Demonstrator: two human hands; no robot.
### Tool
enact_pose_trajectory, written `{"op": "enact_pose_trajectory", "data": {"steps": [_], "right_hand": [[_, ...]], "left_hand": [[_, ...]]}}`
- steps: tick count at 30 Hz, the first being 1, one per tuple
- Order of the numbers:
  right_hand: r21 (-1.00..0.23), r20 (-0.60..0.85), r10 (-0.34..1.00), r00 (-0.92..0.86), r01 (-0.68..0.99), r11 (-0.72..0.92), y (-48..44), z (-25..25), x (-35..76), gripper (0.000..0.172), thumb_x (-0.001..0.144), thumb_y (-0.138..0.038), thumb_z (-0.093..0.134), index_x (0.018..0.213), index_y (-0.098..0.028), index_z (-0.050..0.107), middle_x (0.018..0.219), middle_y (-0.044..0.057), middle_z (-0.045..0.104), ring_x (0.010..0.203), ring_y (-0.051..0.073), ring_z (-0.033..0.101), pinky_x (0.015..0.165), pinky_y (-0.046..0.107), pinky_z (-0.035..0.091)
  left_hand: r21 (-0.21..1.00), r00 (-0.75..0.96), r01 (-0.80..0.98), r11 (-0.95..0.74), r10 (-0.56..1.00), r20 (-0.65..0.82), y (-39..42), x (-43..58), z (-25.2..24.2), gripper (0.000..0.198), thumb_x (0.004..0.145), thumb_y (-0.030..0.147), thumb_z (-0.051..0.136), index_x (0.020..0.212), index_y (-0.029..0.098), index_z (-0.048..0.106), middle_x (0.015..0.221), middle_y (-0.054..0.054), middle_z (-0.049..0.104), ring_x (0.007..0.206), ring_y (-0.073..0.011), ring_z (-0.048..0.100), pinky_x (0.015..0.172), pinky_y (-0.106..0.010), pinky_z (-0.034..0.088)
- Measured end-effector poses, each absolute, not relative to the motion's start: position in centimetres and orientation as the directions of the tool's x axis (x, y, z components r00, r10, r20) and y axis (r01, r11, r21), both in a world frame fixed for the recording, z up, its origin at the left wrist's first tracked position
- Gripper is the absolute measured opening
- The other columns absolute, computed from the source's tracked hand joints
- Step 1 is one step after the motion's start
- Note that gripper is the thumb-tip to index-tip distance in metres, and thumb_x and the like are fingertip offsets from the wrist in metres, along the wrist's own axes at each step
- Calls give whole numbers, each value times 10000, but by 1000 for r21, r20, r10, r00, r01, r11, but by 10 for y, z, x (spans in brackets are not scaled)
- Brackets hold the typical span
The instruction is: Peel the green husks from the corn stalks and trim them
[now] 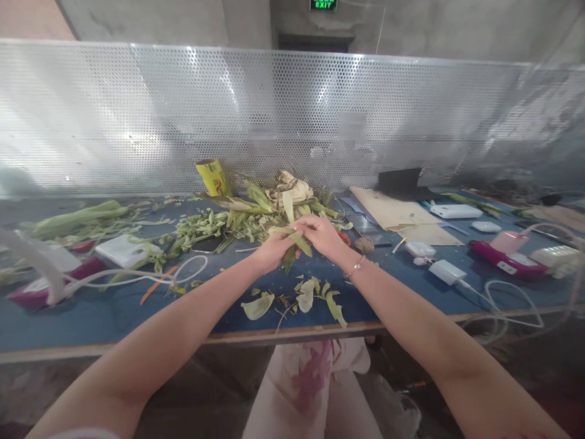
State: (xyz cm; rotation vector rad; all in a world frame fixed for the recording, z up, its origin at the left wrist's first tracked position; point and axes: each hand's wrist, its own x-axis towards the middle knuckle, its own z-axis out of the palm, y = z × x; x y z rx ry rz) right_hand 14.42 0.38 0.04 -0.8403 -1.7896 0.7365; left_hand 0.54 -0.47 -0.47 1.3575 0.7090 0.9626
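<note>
Over the middle of the blue table, my left hand [273, 251] and my right hand [322, 235] are close together. Both have their fingers closed on a green leaf strip [302, 245] that looks like corn husk. A paler strip [287, 206] stands up just behind the fingers; whether it joins the held piece is unclear. Beyond my hands lies a heap of green leaves and stems [247, 224], with dry, cream-coloured husks [292, 188] on top. Loose pale leaf pieces [305, 296] are scattered on the table nearer to me.
A yellow cardboard tube [212, 177] stands at the back, before a perforated metal screen [183, 116]. Brown paper sheets [388, 207], a white charger [446, 272] and cables are on the right. At left are thick green stalks [82, 218], a white box [125, 250] and more cable.
</note>
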Motion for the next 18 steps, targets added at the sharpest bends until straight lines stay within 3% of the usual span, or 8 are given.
{"op": "enact_pose_trajectory", "data": {"steps": [5,8,10,13,16,18], "right_hand": [[-787,469,803,-368,239,569,10,9,159,274,858,-355,422,958,-215,636,806,18,604,551,91,508,543,247,433],[-698,533,828,-172,464,546,27,13,194,293,842,-258,428,1087,-201,577,913,47,646,765,143,592,689,283,472],[-574,556,831,9,727,376,42,11,227,329,817,-145,406,1104,-146,567,1006,93,656,954,174,583,864,316,427],[-344,298,940,166,937,-56,61,-1,271,412,763,-68,408,1150,-118,542,1090,132,637,1037,187,568,880,285,409],[-274,202,957,210,950,-151,71,-16,296,274,724,-82,468,929,-87,650,973,195,663,953,236,611,818,304,429],[-242,197,956,219,955,-169,73,-21,304,266,710,-64,463,889,-68,660,933,217,664,935,248,620,802,309,432]], "left_hand": [[971,375,-230,-69,914,154,-2,6,-3,245,682,341,651,723,128,535,496,38,500,419,-59,456,427,-190,351],[961,333,-274,-42,933,136,0,4,-1,243,665,301,662,641,141,481,495,46,472,419,-55,445,433,-195,367],[960,308,-281,-21,945,110,1,4,-1,241,661,288,661,636,148,467,490,50,462,413,-56,441,428,-195,369],[973,283,-228,-20,955,86,2,4,-2,227,668,286,646,628,143,475,471,42,461,405,-64,445,416,-197,362],[980,288,-196,-25,954,82,3,5,-4,226,678,291,632,611,137,481,468,29,471,401,-66,446,418,-200,364],[977,285,-210,-27,955,87,3,5,-4,225,684,292,626,610,139,477,471,28,476,399,-63,440,422,-200,365]]}}
